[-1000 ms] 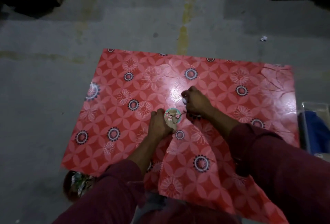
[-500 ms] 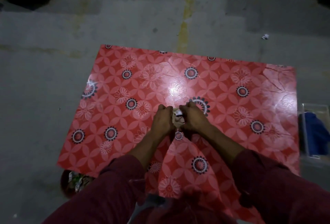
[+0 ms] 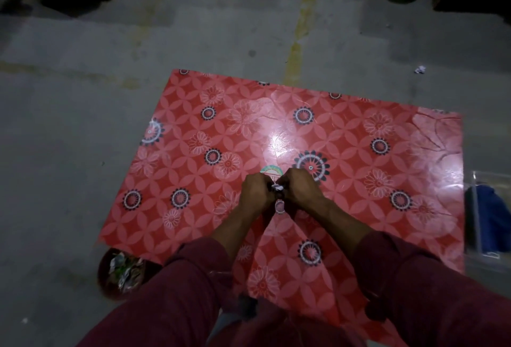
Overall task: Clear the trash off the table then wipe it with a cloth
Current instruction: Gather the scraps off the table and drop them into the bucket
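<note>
The table (image 3: 345, 139) wears a glossy red floral cover. Over its near middle my left hand (image 3: 255, 192) and my right hand (image 3: 300, 189) are pressed close together, both closed around small trash. A round green-rimmed wrapper (image 3: 271, 170) sticks out above the knuckles, and a crumpled white scrap (image 3: 277, 187) shows between the two hands. How the pieces are shared between the hands is hidden. A blue cloth (image 3: 495, 216) lies in a clear box (image 3: 476, 208) off the table's right edge.
A dark bin (image 3: 121, 275) holding crumpled wrappers stands on the floor under the table's near left corner. A white paper scrap (image 3: 420, 69) lies on the concrete floor beyond the far right corner. Dark boxes and pale containers line the far wall.
My right hand came back from further out on the table and joined my left hand; the round wrapper, openly visible before, is now mostly covered by the two closed hands.
</note>
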The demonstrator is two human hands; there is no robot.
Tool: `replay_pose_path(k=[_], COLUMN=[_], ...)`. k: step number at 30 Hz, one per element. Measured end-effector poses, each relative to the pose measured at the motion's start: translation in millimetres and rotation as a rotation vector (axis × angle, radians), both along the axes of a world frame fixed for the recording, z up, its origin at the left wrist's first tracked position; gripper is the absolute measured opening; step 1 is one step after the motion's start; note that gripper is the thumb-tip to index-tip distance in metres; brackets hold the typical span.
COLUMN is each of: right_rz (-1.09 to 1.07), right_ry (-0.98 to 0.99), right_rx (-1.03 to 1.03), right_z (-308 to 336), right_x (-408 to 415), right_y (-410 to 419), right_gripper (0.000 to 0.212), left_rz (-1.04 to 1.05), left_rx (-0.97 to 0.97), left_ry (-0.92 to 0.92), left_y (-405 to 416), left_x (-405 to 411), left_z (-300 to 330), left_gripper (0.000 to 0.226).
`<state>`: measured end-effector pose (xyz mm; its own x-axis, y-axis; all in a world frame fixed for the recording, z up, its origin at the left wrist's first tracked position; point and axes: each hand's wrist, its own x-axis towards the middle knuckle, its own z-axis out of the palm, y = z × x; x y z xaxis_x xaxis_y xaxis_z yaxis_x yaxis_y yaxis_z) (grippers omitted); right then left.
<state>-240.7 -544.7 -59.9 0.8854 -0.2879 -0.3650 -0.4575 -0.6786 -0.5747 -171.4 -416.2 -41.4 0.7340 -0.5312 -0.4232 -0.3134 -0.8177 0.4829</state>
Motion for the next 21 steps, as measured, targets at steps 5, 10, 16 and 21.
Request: replay_pose_path(k=[5, 10, 16, 21], right_rz=[0.057, 0.101, 0.156, 0.201], right_ry=[-0.038, -0.092, -0.089, -0.104], right_rx=[0.007, 0.022, -0.044, -0.011], right_z=[8.7, 31.2, 50.0, 68.2], right_x=[-0.8, 6.7, 23.5, 30.6], right_y=[17.4, 47.1, 109.2, 188.8], right_gripper=[0.016, 0.015, 0.018, 0.033], left_rz=[0.086, 0.203, 0.193, 0.162], left_rx=[-0.081, -0.139, -0.081, -0.067], left_ry=[0.02, 0.022, -0.055, -0.087], left_y=[26.5, 63.9, 129.3, 214.2], left_x=[-7.6, -7.8, 9.2, 11.5], left_z=[6.9, 26.5, 43.2, 60.3], left_gripper=[0.038, 0.04, 0.018, 0.014])
